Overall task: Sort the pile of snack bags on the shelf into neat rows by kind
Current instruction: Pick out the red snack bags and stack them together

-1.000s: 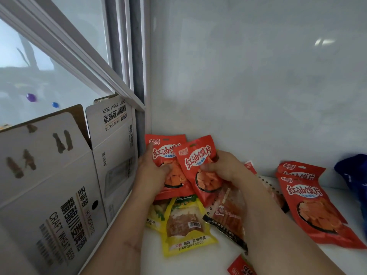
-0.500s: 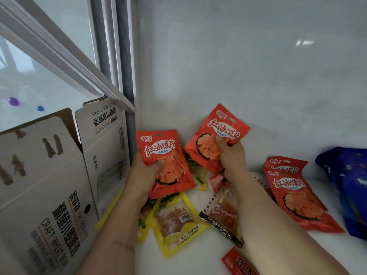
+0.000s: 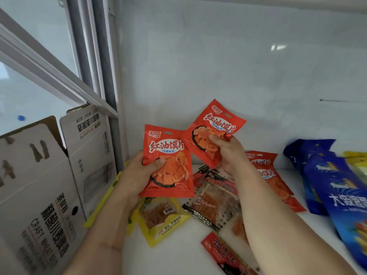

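My left hand (image 3: 137,175) grips one red-orange snack bag (image 3: 168,151) upright above the white shelf (image 3: 178,255). My right hand (image 3: 228,151) pinches a second bag of the same kind (image 3: 216,120), tilted and raised beside the first. Two more of these red-orange bags (image 3: 272,175) lie stacked against the back wall to the right. Under my hands lie a yellow bag (image 3: 160,217), a clear bag with a dark dotted edge (image 3: 214,201) and a red strip bag (image 3: 222,253) near the front.
An open cardboard beer carton (image 3: 49,185) stands to the left, outside the shelf's side frame (image 3: 111,96). Large blue bags (image 3: 333,187) lie at the right, with a yellow bag (image 3: 357,161) behind them. The white back wall (image 3: 238,66) is close.
Both hands have lifted their red-orange bags off the pile. The right hand's bag rose higher and tilted to the right, apart from the left one.
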`<state>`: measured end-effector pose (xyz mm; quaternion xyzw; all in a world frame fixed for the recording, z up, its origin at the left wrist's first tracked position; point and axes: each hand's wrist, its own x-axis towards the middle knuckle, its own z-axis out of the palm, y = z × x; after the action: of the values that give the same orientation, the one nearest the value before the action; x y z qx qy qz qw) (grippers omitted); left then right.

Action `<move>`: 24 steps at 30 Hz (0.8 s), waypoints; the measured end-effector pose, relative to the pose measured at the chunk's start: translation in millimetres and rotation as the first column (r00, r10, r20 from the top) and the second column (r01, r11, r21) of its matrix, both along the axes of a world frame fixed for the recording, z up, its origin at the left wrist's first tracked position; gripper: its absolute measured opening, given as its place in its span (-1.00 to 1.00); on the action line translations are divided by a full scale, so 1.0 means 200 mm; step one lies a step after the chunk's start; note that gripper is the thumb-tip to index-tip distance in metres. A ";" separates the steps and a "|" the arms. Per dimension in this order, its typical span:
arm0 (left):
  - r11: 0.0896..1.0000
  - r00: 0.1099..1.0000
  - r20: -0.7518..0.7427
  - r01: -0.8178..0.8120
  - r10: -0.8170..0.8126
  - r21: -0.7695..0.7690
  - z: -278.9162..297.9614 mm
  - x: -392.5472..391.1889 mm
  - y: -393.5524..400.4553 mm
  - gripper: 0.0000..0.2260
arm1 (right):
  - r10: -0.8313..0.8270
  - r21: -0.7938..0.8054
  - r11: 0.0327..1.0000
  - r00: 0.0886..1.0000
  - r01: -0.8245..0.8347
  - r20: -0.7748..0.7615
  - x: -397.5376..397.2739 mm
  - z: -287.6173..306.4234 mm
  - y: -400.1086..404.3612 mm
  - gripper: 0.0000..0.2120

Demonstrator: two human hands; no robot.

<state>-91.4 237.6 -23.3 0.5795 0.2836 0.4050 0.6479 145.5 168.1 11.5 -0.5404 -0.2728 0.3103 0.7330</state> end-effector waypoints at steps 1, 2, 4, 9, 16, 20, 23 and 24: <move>1.000 1.000 -0.010 0.002 -0.002 0.009 0.00 0.01 -0.03 -0.64 | -0.014 0.001 1.000 1.000 0.014 0.004 0.02 0.00 -0.05 -0.67; 1.000 1.000 -0.014 0.006 -0.006 0.023 0.00 0.02 -0.06 -0.64 | -0.020 0.005 1.000 1.000 0.020 0.002 0.04 0.00 -0.10 -0.69; 0.998 0.999 -0.035 0.024 -0.022 0.061 0.00 0.05 -0.14 -0.65 | -0.022 0.000 1.000 1.000 0.022 0.007 0.10 -0.02 -0.22 -0.72; 0.994 0.994 -0.029 0.104 -0.103 0.030 -0.04 0.17 -0.42 -0.67 | -0.109 -0.090 0.989 0.988 0.119 0.113 0.27 -0.10 -0.58 -0.63; 0.987 0.987 0.018 0.157 -0.157 -0.027 -0.07 0.34 -0.85 -0.70 | -0.192 -0.166 0.951 0.918 0.261 0.346 0.44 -0.22 -1.00 -0.71; 0.990 0.992 -0.016 0.123 -0.124 -0.069 -0.13 0.41 -1.02 -0.69 | -0.188 -0.234 0.927 0.904 0.292 0.383 0.53 -0.28 -1.13 -0.66; 0.996 0.998 -0.054 0.036 -0.040 -0.080 -0.18 0.40 -1.08 -0.68 | -0.153 -0.262 0.924 0.898 0.278 0.413 0.56 -0.32 -1.18 -0.70; 0.996 0.998 -0.055 0.002 -0.007 -0.094 -0.19 0.39 -1.08 -0.70 | -0.127 -0.283 0.920 0.890 0.271 0.437 0.56 -0.33 -1.19 -0.74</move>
<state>-13.9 20.9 -61.3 0.5601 0.3188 0.3735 0.6672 256.8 -70.2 -54.7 -0.7359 -0.3057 0.1539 0.5842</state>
